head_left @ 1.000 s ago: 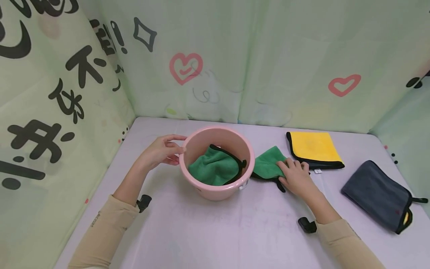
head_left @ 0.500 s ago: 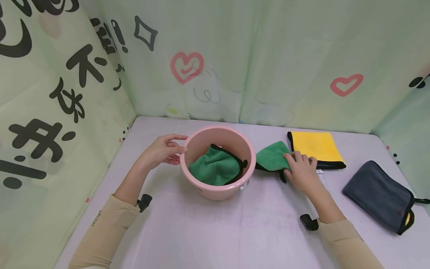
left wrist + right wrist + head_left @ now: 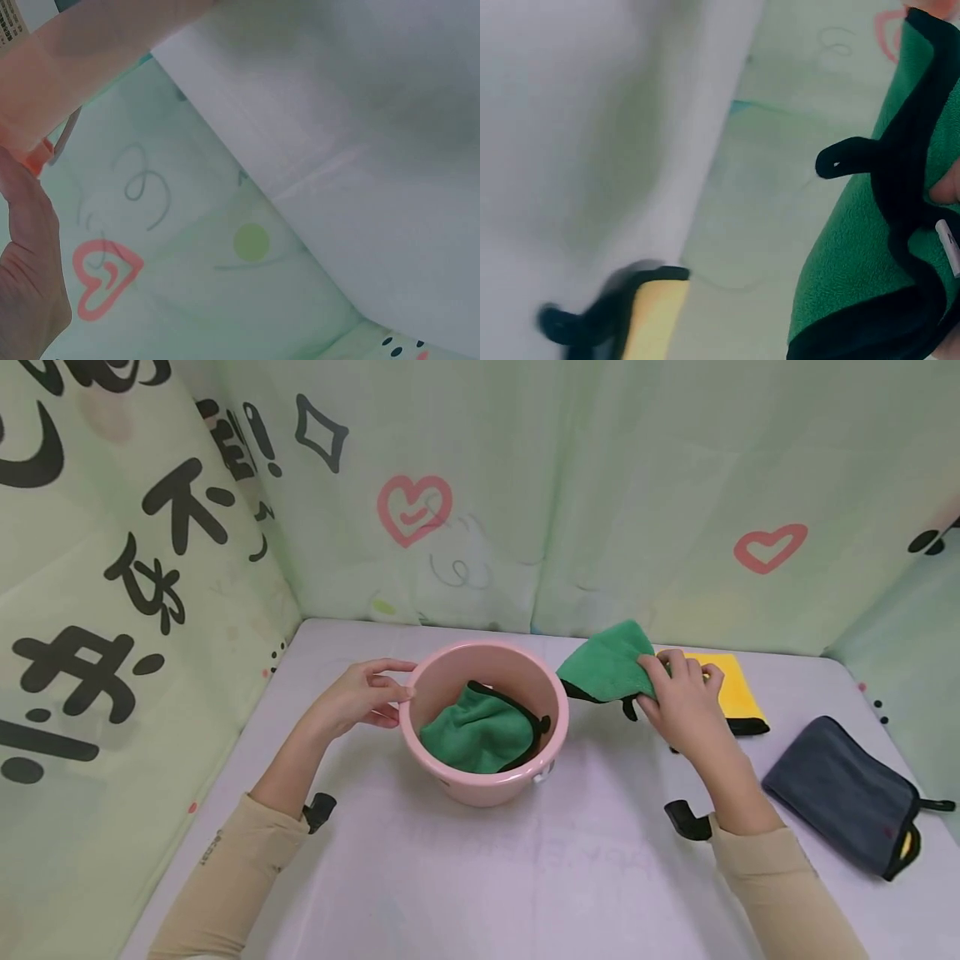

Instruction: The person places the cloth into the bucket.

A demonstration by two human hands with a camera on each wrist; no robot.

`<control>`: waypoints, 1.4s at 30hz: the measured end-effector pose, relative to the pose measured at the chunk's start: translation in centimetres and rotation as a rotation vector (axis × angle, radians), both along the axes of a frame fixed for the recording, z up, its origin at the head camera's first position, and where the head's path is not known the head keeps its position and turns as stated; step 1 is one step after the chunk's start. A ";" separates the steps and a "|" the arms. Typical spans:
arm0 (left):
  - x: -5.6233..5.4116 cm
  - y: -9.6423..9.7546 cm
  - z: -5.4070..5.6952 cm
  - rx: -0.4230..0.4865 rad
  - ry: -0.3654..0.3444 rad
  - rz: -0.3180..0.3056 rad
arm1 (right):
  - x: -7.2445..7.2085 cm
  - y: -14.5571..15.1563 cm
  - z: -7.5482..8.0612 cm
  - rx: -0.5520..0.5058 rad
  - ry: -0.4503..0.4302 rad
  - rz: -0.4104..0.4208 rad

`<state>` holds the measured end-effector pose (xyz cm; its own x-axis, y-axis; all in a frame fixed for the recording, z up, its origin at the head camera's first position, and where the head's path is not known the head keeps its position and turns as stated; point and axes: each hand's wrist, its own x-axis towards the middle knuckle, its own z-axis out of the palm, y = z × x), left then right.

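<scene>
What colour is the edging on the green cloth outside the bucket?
The edging of that green cloth is black, clearest in the right wrist view.

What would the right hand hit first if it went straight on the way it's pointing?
Beyond the green cloth it holds, the right hand would probably meet the pale green curtain behind the table, though depth is hard to judge.

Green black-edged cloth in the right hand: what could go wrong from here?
The right hand holds the green black-edged cloth near one edge, so its free end might catch on the rim of the round pink plastic bucket. The black fabric loop could also snag. The crumpled green cloth inside the bucket may leave the held one bunched on top.
</scene>
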<state>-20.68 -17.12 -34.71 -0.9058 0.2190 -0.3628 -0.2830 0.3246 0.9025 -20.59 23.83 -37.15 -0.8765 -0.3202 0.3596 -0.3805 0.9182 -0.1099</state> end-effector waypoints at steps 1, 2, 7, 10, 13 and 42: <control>0.0 0.0 0.0 -0.001 0.000 0.000 | -0.1 -0.1 0.4 -0.002 0.017 0.008; 0.0 0.0 0.0 -0.003 -0.001 0.000 | -0.2 -0.2 0.8 -0.003 0.032 0.013; 0.0 -0.1 -0.1 -0.016 -0.007 0.002 | -0.5 -0.5 2.6 0.009 0.052 0.014; -0.1 -0.1 -0.1 -0.016 -0.006 -0.005 | -0.7 -0.6 3.4 -0.008 0.056 0.000; -0.2 -0.1 -0.1 -0.016 -0.010 -0.008 | -1.0 -1.0 4.2 -0.044 0.083 0.010; -0.2 -0.2 0.1 -0.016 -0.012 -0.021 | -0.3 -11.5 5.1 0.128 0.133 0.391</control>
